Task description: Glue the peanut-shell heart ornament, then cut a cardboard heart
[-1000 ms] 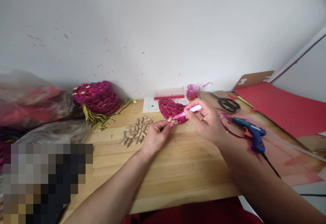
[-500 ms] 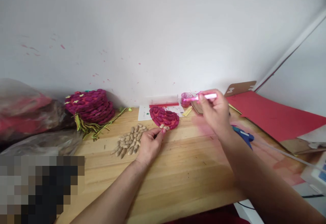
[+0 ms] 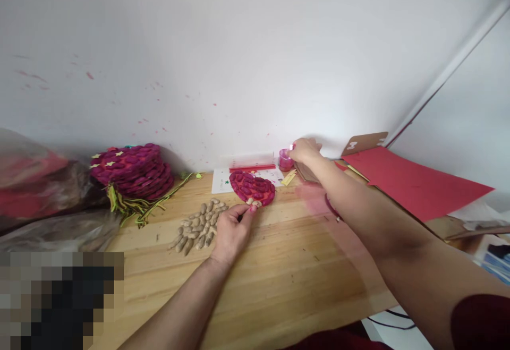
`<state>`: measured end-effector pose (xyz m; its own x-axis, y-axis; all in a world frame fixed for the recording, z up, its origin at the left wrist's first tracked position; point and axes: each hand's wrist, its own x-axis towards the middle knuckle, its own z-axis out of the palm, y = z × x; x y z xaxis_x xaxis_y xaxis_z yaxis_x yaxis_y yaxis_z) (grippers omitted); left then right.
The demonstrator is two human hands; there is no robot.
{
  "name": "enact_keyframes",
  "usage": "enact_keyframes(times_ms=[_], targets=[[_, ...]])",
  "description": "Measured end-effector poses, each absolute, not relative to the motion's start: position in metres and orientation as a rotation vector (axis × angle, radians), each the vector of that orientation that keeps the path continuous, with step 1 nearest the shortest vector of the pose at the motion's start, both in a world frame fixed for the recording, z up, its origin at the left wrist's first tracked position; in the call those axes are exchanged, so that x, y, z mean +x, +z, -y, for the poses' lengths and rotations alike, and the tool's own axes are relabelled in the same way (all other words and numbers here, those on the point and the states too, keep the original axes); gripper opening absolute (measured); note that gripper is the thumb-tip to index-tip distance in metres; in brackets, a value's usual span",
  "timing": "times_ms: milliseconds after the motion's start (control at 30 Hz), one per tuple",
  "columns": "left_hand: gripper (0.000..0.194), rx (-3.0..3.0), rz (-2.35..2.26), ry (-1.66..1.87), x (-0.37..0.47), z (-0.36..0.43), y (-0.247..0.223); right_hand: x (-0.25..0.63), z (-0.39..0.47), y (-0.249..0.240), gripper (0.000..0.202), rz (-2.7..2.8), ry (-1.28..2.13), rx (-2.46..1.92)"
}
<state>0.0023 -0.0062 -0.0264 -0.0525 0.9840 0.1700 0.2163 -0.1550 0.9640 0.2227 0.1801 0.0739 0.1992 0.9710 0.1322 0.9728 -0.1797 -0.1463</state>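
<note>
My left hand (image 3: 235,230) pinches the near edge of a magenta peanut-covered piece (image 3: 255,186), beside pale unpainted peanuts on it. Just left of that hand lies a pile of tan peanuts (image 3: 196,227) on the wooden table (image 3: 279,265). My right hand (image 3: 305,151) reaches to the small jar of pink paint (image 3: 285,160) near the wall, fingers closed around the white-handled brush (image 3: 291,147); the brush's tip is hidden at the jar.
Stacked magenta pieces (image 3: 133,172) with yellow-green strings stand at the left, beside plastic bags (image 3: 35,180). A white sheet (image 3: 219,180) lies under the magenta piece. Red card (image 3: 418,182) lies at the right.
My right hand has moved forward and left with the brush, from above the table to the paint jar. My left hand stays at the magenta piece. The view has shifted slightly.
</note>
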Motion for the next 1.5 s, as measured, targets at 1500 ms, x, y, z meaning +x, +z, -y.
enact_keyframes(times_ms=[1500], targets=[[0.033, 1.573, -1.325, 1.246, 0.003, 0.017, -0.013, 0.178, 0.011, 0.045, 0.008, 2.047, 0.196, -0.777]])
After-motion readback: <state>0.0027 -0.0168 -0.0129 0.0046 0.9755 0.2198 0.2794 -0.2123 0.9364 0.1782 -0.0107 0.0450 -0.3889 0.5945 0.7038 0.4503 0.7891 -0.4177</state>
